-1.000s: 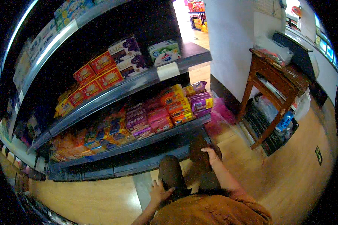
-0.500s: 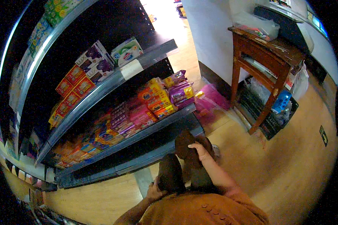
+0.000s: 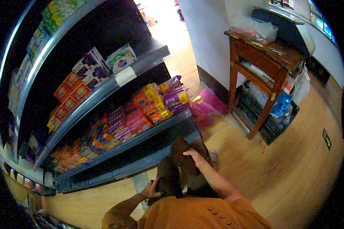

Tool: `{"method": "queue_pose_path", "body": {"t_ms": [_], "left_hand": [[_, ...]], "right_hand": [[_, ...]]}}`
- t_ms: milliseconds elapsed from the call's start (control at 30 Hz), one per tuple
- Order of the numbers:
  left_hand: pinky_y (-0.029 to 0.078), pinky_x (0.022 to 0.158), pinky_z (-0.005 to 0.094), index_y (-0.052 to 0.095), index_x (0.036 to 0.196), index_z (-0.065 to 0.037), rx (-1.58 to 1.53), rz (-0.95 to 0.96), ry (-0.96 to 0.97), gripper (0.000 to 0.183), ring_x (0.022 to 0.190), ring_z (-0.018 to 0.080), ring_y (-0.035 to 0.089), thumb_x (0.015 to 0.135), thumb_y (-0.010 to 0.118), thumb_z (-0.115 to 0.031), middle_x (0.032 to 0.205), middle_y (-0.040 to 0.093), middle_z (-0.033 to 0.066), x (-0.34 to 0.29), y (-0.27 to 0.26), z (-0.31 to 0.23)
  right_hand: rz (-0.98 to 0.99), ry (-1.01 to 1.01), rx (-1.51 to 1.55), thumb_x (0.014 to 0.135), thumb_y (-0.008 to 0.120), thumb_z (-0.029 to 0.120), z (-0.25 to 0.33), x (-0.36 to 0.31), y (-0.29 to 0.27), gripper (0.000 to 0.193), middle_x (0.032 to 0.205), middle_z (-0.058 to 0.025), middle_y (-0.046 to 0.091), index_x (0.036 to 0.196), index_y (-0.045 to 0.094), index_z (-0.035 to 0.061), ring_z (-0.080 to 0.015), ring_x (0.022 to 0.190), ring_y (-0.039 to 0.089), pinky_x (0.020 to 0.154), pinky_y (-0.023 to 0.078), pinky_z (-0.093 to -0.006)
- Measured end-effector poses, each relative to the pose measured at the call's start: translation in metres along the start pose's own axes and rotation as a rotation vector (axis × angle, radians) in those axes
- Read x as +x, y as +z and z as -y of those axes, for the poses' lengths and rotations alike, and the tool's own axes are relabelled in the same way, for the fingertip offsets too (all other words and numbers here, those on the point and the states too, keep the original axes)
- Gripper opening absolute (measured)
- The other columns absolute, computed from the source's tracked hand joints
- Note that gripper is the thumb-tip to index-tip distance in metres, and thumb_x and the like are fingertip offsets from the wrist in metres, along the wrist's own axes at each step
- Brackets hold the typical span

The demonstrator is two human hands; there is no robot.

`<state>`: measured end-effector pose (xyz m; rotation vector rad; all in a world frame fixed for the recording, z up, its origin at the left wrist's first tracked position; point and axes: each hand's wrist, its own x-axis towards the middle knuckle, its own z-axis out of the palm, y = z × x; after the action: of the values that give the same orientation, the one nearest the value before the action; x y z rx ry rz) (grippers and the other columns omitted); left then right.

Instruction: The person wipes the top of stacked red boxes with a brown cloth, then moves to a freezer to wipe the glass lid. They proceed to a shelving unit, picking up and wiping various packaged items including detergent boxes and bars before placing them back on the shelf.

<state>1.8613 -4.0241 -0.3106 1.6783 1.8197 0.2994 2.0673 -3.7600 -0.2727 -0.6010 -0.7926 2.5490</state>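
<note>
My right hand (image 3: 195,157) lies over my right knee (image 3: 181,149), which is in dark trousers. Its thumb is stretched out, and the other fingers are partly hidden behind the knee. My left hand (image 3: 151,189) rests against the side of my left thigh (image 3: 168,177), its fingers apart. Neither hand holds anything. In front of my knees stands a dark shelf unit. Its lowest shelf (image 3: 141,141) carries colourful soap packs (image 3: 139,121) and orange and yellow packs (image 3: 155,106). Red boxes (image 3: 73,92) and white-and-purple boxes (image 3: 91,68) are stacked on the shelf above.
A worn wooden table (image 3: 256,51) stands at the right, with a clear plastic tub (image 3: 262,33) on top. Below it are a black crate (image 3: 252,105) and a blue packet (image 3: 281,105). A pink plastic bag (image 3: 210,102) lies on the floor by the shelf end.
The view has shifted a little, so shelf end and table appear farther left. The fingers of my left hand show more plainly spread. Both hands stay on my legs.
</note>
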Motion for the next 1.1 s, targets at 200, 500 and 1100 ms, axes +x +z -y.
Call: {"method": "queue_pose_path", "body": {"t_ms": [200, 500, 1100], "left_hand": [[0.04, 0.08, 0.0397, 0.026, 0.124, -0.008, -0.153, 0.075, -0.412, 0.087, 0.095, 0.0352, 0.049, 0.062, 0.052, -0.062, 0.102, 0.05, 0.0226, 0.055, 0.006, -0.007], [0.041, 0.079, 0.0317, 0.054, 0.1, 0.004, -0.161, 0.261, -0.676, 0.09, 0.095, 0.0279, 0.052, 0.047, 0.06, -0.069, 0.099, 0.055, 0.0184, 0.049, -0.045, -0.083], [0.045, 0.063, 0.0328, 0.062, 0.071, 0.001, -0.278, -0.035, -0.512, 0.064, 0.073, 0.0241, 0.059, 0.044, 0.069, -0.057, 0.076, 0.061, 0.0127, 0.048, 0.015, 0.019]], "right_hand": [[-0.033, 0.032, -0.016, 0.062, 0.062, 0.016, 0.001, 0.001, 0.01, 0.038, 0.087, -0.0089, 0.055, 0.096, 0.053, 0.002, -0.0232, 0.076, 0.053, 0.069, 0.043, -0.0343], [-0.125, -0.053, -0.059, 0.062, 0.06, 0.016, -0.011, 0.02, -0.013, 0.038, 0.089, -0.0085, 0.056, 0.097, 0.052, 0.0025, -0.0228, 0.078, 0.054, 0.07, 0.044, -0.0333], [-0.087, -0.623, 0.102, 0.056, 0.053, 0.008, 0.096, -0.007, 0.106, 0.044, 0.085, -0.0082, 0.057, 0.099, 0.051, 0.0019, -0.0235, 0.072, 0.057, 0.067, 0.049, -0.0329]]}}
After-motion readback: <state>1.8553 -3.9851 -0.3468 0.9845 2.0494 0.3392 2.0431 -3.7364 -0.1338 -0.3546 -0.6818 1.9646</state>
